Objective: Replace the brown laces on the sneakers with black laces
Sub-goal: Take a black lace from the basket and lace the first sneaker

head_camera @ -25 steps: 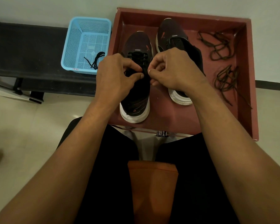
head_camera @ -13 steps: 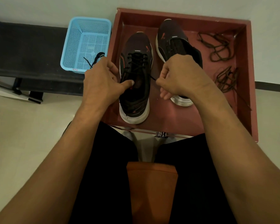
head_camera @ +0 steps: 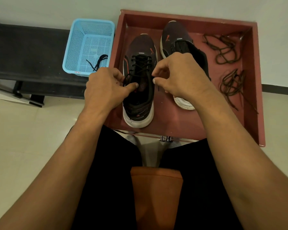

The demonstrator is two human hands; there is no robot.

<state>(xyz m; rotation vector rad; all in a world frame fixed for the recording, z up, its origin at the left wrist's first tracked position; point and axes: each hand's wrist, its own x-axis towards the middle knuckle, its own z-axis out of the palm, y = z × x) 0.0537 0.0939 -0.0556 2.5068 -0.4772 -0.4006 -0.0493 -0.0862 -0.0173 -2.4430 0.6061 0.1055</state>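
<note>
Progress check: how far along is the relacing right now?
Done: both brown laces lie loose in the tray, and a black lace crisscrosses the left sneaker. In hand: the left hand and right hand each pinch an end of it at the top eyelets. Left: the right sneaker looks unlaced, and the spare black lace waits in the blue basket.

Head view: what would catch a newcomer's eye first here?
The left hand and right hand pinch the ends of a black lace threaded through the nearer sneaker in a red tray. Brown laces lie tangled at the tray's right side; a blue basket beside it holds a spare black lace.
</note>
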